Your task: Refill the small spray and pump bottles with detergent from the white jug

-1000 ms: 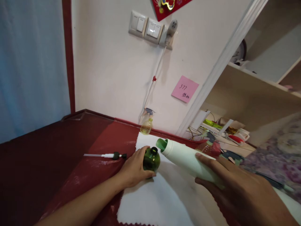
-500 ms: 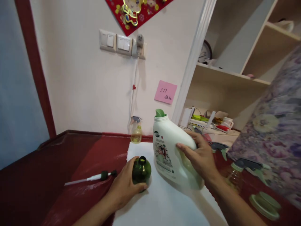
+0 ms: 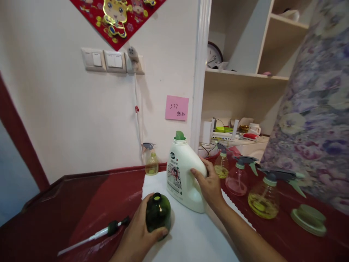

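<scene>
My left hand (image 3: 139,227) is wrapped round a dark green bottle (image 3: 158,215) with an open neck, which is over the white cloth (image 3: 188,236). In my right hand (image 3: 209,183) is the handle of a large pale green detergent jug (image 3: 180,174). The jug stands upright on the cloth, its cap off and a green spout showing at its mouth. A pump head (image 3: 111,227) with a long white tube lies on the red tabletop, left of my left hand.
Several spray bottles with liquid stand right of the jug, among them a yellow one (image 3: 263,202) and a pink one (image 3: 236,182). Another spray bottle (image 3: 152,164) is by the wall. A pale green round lid (image 3: 308,220) lies at the right. Behind are shelves (image 3: 245,74).
My view has turned, so the scene sits differently in the picture and more spray bottles show at the right. Both hands keep their hold; the jug stands more upright.
</scene>
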The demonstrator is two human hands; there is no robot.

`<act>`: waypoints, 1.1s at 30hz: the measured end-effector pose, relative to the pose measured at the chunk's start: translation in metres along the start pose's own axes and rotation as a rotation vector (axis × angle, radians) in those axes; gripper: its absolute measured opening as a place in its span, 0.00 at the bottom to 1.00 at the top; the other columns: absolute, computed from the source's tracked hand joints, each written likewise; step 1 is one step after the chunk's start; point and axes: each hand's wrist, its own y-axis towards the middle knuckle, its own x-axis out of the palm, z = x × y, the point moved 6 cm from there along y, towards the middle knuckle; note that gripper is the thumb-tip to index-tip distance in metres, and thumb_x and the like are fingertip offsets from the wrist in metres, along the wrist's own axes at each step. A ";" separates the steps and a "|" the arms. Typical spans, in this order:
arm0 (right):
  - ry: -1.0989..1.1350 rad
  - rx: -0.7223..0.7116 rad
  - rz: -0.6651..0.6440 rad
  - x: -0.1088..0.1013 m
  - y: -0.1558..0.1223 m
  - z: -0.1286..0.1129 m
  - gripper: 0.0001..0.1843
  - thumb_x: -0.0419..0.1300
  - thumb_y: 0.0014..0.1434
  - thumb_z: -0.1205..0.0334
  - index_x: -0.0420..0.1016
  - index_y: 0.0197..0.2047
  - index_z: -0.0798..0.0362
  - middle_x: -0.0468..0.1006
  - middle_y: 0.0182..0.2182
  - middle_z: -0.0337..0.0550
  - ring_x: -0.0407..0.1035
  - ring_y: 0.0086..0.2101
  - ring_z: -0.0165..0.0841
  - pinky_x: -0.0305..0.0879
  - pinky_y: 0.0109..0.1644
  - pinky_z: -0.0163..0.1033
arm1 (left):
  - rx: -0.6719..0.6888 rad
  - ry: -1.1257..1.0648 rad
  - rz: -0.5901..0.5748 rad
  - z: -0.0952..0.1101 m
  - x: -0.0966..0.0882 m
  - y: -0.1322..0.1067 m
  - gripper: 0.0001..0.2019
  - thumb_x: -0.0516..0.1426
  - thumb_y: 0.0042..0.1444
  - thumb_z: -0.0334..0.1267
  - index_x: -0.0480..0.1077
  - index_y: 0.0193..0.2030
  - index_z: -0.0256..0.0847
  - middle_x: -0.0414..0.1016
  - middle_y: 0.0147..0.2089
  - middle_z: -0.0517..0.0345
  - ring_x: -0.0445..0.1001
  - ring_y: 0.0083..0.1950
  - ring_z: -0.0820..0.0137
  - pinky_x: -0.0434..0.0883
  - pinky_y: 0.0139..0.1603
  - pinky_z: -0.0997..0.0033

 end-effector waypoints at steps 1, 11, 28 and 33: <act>-0.030 -0.019 0.006 -0.003 -0.001 -0.002 0.28 0.64 0.59 0.45 0.72 0.58 0.50 0.77 0.49 0.49 0.73 0.48 0.44 0.70 0.53 0.54 | 0.001 0.007 0.003 -0.002 0.000 0.001 0.46 0.64 0.45 0.43 0.48 0.69 0.45 0.58 0.73 0.41 0.58 0.73 0.49 0.53 0.74 0.46; -0.087 -0.317 -0.327 0.032 -0.082 -0.059 0.37 0.62 0.59 0.61 0.54 0.69 0.45 0.64 0.66 0.53 0.60 0.64 0.50 0.58 0.66 0.63 | 0.149 0.008 0.097 -0.022 -0.007 0.013 0.45 0.65 0.48 0.47 0.49 0.70 0.43 0.61 0.72 0.38 0.59 0.73 0.43 0.57 0.73 0.43; 0.214 0.217 -0.666 0.080 -0.107 -0.026 0.48 0.73 0.47 0.57 0.61 0.69 0.52 0.70 0.63 0.53 0.65 0.61 0.45 0.60 0.67 0.48 | 0.128 0.102 0.181 -0.003 -0.019 0.007 0.46 0.70 0.43 0.51 0.59 0.69 0.43 0.77 0.60 0.41 0.75 0.61 0.42 0.73 0.60 0.47; 0.204 0.205 -0.680 0.079 -0.112 -0.027 0.46 0.69 0.52 0.59 0.57 0.71 0.56 0.65 0.66 0.56 0.60 0.65 0.44 0.55 0.70 0.49 | 0.107 0.213 0.064 0.017 -0.033 0.009 0.46 0.74 0.35 0.45 0.69 0.64 0.45 0.78 0.60 0.42 0.74 0.62 0.41 0.72 0.60 0.49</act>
